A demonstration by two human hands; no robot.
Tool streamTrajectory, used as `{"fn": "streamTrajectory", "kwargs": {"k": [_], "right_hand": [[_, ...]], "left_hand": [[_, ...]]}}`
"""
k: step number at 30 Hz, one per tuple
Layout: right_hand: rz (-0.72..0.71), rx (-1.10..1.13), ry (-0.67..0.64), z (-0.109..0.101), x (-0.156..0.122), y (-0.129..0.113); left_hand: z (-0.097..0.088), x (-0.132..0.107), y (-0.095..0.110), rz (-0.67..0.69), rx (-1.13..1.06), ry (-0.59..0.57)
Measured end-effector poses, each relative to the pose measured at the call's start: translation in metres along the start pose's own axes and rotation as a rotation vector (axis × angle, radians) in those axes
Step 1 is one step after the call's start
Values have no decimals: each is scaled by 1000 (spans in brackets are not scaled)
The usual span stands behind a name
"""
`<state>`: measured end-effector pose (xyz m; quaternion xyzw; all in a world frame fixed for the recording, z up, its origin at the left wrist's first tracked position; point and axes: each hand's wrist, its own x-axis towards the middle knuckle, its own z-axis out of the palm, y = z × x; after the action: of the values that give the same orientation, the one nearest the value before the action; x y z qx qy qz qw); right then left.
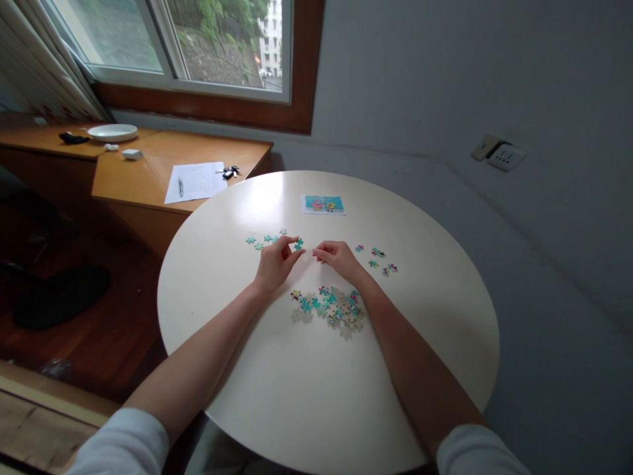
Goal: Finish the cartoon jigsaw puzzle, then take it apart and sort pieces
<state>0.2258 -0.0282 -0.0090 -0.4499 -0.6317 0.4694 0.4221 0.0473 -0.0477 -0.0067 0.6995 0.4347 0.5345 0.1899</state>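
- In the head view, the left hand [275, 265] grasps a teal puzzle piece [299, 244] in a pinch, over the white table [277, 396].
- The right hand [341, 259] is near it, also pinching; if it grasps something, I cannot tell.
- The piece pile [332, 306] lies nearer the camera than both hands.

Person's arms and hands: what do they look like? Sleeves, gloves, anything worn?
Plain, short white sleeves leave both forearms bare. The left hand and right hand are ungloved, with no watch, bracelet or cable visible. Rings: cannot tell at this size.
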Motion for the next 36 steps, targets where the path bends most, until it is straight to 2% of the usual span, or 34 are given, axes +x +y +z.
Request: {"fn": "streamTrajectory", "kwargs": {"k": [36], "right_hand": [[-8,3,-3,0,0,-1]], "left_hand": [[0,1,3,-76,-19,1]]}}
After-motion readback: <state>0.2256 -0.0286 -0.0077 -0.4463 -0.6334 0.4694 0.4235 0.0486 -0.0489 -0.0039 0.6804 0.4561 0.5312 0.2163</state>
